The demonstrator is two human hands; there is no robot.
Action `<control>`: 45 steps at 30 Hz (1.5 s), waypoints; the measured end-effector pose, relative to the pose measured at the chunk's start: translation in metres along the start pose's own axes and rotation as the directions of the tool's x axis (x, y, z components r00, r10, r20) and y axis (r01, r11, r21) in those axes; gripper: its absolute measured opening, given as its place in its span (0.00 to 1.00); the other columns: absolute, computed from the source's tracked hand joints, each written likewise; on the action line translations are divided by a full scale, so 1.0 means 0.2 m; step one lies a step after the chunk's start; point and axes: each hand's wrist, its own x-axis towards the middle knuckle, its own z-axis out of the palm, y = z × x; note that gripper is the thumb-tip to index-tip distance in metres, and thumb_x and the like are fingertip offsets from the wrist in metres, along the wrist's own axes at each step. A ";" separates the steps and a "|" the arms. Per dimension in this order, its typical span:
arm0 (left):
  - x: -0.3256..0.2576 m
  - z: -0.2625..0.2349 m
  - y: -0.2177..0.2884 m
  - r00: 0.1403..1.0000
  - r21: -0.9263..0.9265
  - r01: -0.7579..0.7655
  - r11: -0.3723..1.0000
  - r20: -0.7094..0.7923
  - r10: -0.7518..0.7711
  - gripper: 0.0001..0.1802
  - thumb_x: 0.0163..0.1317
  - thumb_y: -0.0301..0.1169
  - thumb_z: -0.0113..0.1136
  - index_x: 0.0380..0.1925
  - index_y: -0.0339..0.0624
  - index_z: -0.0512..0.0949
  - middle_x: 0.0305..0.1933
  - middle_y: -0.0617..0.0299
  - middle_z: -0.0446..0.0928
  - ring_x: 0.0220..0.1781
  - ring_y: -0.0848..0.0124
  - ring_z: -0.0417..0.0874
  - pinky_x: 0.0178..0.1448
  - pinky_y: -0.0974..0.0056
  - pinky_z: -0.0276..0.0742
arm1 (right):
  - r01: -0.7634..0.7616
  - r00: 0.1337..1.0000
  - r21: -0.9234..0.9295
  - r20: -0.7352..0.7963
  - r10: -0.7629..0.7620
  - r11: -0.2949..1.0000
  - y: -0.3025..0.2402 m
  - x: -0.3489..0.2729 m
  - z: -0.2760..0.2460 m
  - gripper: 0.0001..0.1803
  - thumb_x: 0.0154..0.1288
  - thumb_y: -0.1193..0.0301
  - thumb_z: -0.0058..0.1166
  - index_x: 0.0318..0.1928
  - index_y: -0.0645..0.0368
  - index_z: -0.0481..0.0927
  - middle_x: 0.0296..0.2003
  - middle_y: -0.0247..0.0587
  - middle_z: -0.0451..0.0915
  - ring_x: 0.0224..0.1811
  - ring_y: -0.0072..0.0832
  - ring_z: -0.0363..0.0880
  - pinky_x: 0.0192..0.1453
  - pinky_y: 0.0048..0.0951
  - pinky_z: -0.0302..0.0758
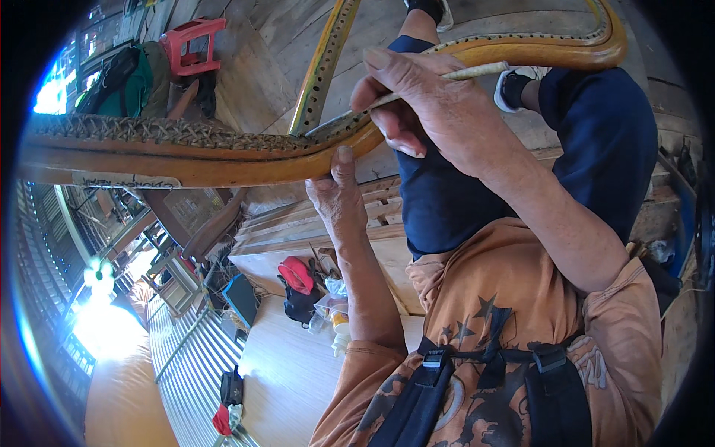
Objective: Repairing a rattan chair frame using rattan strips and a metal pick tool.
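- From my seat far off, I see the right hand (447,104) curled up around a thin tool (480,71).
- The tool has a pale, stick-like handle that pokes out on the right, past the hand.
- Its thin end points left, to the corner where two bits of wood meet. I can't tell if the tip is in a hole.
- The left hand (337,197) holds the wooden frame (246,167) from below. Its thumb is up on the wood, and most of its fingers are tucked out of my sight.
- The wooden frame is up high in my view, going from the left side to a big bend on the right.
- On the left part I see brown woven strands (149,132) along the top edge.
- A straight bar (316,82) with a row of little holes goes up from the corner.
- Under the frame are blue pants (607,127) and an orange shirt (514,276).
- A red stool (179,45) is at the top left.
- Near the left arm there are bottles (339,324) and a red cloth thing (296,274).
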 end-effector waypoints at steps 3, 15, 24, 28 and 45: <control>-0.01 0.01 0.03 1.000 -0.022 -0.002 1.000 0.018 0.002 0.30 0.56 0.41 0.62 0.52 0.33 0.65 0.49 0.55 0.71 0.52 0.69 0.71 0.59 0.64 0.66 | -0.010 1.000 0.016 0.003 0.010 1.000 0.02 0.02 0.00 0.28 0.69 0.51 0.36 0.32 0.66 0.76 0.13 0.32 0.67 0.11 0.15 0.63 0.15 0.14 0.60; 0.00 0.00 0.01 1.000 0.044 -0.009 0.999 0.009 0.008 0.31 0.55 0.41 0.63 0.53 0.36 0.64 0.51 0.56 0.69 0.54 0.68 0.70 0.62 0.60 0.63 | 0.075 0.996 -0.131 0.054 -0.069 0.988 0.04 0.03 -0.03 0.27 0.69 0.51 0.35 0.30 0.61 0.76 0.13 0.31 0.70 0.12 0.13 0.66 0.14 0.14 0.64; 0.00 0.02 -0.03 0.999 -0.026 -0.053 0.998 -0.013 0.053 0.22 0.58 0.37 0.61 0.48 0.37 0.69 0.46 0.61 0.73 0.47 0.74 0.71 0.54 0.67 0.66 | 0.249 0.968 -0.223 0.072 -0.238 0.943 0.07 0.04 -0.05 0.22 0.68 0.55 0.40 0.31 0.62 0.77 0.17 0.34 0.73 0.17 0.18 0.72 0.17 0.17 0.68; -0.01 0.00 -0.02 0.999 -0.005 -0.035 0.999 0.007 0.035 0.23 0.57 0.36 0.61 0.49 0.37 0.69 0.46 0.61 0.73 0.47 0.74 0.71 0.54 0.67 0.66 | 0.498 0.867 -0.403 0.195 -0.459 0.768 0.14 0.08 0.00 0.12 0.66 0.65 0.46 0.40 0.60 0.77 0.24 0.40 0.78 0.25 0.27 0.77 0.24 0.23 0.75; 0.01 0.01 0.02 0.999 0.057 -0.034 0.998 0.010 0.033 0.28 0.57 0.40 0.61 0.51 0.35 0.66 0.48 0.58 0.72 0.50 0.71 0.72 0.56 0.64 0.66 | 0.329 0.939 -0.139 0.149 -0.309 0.934 0.13 0.10 0.02 0.19 0.67 0.58 0.43 0.32 0.61 0.77 0.19 0.35 0.73 0.21 0.22 0.71 0.25 0.22 0.68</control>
